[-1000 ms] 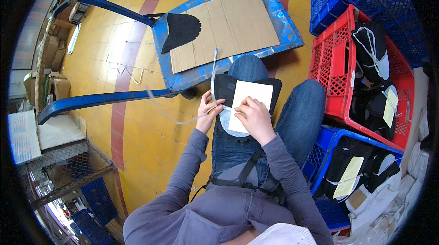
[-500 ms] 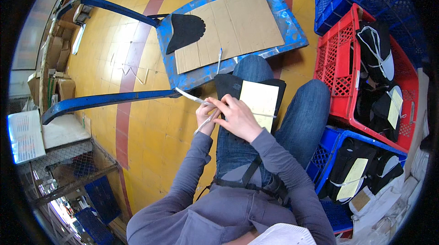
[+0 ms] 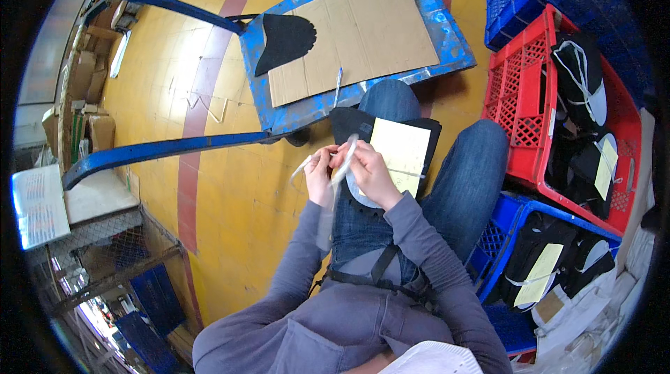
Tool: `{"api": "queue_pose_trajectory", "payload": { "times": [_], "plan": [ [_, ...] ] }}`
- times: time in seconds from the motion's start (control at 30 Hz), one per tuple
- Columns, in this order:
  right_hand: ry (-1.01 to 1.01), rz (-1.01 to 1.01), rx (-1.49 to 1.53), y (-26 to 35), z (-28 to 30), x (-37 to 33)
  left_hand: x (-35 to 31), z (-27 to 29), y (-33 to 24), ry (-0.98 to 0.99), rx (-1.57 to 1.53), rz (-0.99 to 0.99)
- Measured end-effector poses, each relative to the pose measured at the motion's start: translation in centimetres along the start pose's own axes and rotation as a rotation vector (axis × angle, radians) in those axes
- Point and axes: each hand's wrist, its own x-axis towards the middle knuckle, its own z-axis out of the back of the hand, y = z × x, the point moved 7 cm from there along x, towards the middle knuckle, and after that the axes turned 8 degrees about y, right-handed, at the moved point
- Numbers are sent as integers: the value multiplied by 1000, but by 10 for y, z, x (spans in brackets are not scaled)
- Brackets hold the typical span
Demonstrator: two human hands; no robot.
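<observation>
On my lap lies a bundle of black, felt-like cut pieces (image 3: 347, 121) with a pale grey piece in it and a yellow paper slip (image 3: 400, 147) on top. A white tie strip (image 3: 417, 176) crosses the slip and runs to my hands. My left hand (image 3: 321, 176) is closed on the strip at the bundle's left side, with a loose end curling out past its fingers. Close beside it, my right hand (image 3: 372, 173) pinches the other stretch of strip, which is smeared by motion. Fingers of both hands nearly meet; the crossing between them is partly hidden.
Ahead stands a blue platform trolley (image 3: 453, 39) bearing cardboard (image 3: 363, 32), a black scalloped piece (image 3: 286, 42) and a pen (image 3: 338, 84). At right, a red crate (image 3: 516, 94) and a blue crate (image 3: 499, 234) hold tied bundles. A white strip (image 3: 216, 112) lies on the floor.
My hands have uncrossed and moved slightly apart. The long strip end that pointed far left has swung round; one end now stands up at my right fingers.
</observation>
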Motion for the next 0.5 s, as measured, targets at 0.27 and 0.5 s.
{"api": "queue_pose_trajectory", "payload": {
  "times": [0.27, 0.5],
  "plan": [
    [-151, 223, -137, 6, -1, -12, 15, 12, 18, -203, 43, 224],
    [-145, 494, -269, 28, -10, -26, 20, 18, 37, -211, 0, 331]
  ]
}}
